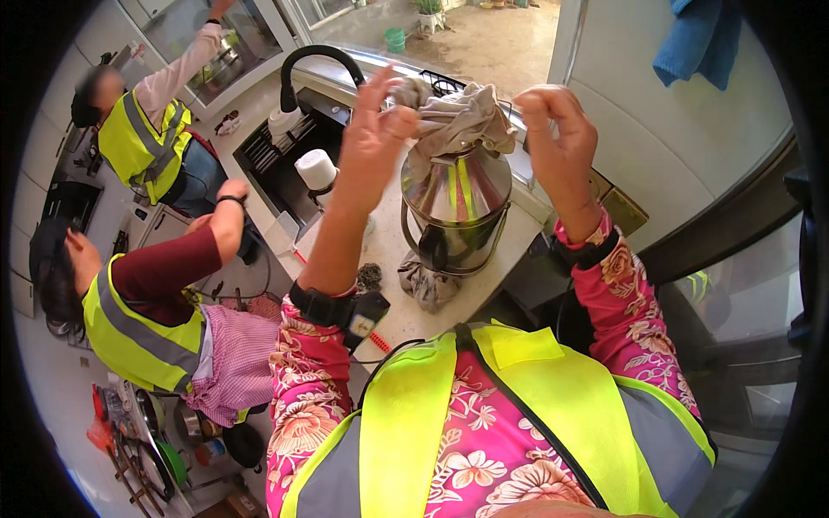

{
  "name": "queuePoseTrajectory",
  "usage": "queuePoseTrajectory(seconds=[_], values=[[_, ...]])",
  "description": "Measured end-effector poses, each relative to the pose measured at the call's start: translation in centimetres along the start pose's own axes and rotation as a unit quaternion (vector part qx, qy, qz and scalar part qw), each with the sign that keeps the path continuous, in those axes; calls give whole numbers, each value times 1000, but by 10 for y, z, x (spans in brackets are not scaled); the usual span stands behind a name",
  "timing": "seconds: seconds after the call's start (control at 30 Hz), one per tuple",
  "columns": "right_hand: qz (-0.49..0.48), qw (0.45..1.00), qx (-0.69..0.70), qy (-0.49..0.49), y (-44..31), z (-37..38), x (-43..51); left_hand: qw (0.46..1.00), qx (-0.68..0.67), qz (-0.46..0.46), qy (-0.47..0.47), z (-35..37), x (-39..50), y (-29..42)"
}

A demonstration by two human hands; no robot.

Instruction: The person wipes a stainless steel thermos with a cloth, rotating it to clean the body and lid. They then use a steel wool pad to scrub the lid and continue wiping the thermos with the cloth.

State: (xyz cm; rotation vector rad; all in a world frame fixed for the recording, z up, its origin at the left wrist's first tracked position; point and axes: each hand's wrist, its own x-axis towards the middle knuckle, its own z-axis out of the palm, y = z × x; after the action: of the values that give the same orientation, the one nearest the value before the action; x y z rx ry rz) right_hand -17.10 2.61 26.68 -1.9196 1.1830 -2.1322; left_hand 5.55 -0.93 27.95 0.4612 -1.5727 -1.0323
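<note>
A shiny steel pail with a bail handle and a cone-shaped top (482, 175) stands on the pale countertop (388, 239). A crumpled grey-beige cloth (463, 116) lies over its top. My left hand (379, 129) is raised at the cloth's left side, blurred, with fingers apart; whether it touches the cloth is unclear. To the right of the cloth is my right hand (560, 129), raised with bent fingers, and nothing shows in it. Another crumpled grey cloth (429, 281) sits at the pail's base, beside a steel wool scourer (369, 277).
A sink (259, 155) with a black faucet (324, 50) and a white container (316, 169) are at the left. Two people in yellow vests, one (149, 142) farther off and one (142, 324) nearer, stand to my left. A blue towel (698, 45) hangs upper right, beyond the window (479, 39).
</note>
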Motion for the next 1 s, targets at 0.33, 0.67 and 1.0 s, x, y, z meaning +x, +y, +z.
queuePoseTrajectory(seconds=[0.33, 0.67, 1.0], values=[[134, 974, -6, -184, 31, 24, -58, 855, 448, 193, -176, 33, 48, -9], [218, 954, 73, -191, 26, 28, -56, 917, 377, -27, -124, 36, 80, -27], [226, 958, 10, -174, 31, 27, -64, 896, -299, -253, 207, -5, 37, -78]])
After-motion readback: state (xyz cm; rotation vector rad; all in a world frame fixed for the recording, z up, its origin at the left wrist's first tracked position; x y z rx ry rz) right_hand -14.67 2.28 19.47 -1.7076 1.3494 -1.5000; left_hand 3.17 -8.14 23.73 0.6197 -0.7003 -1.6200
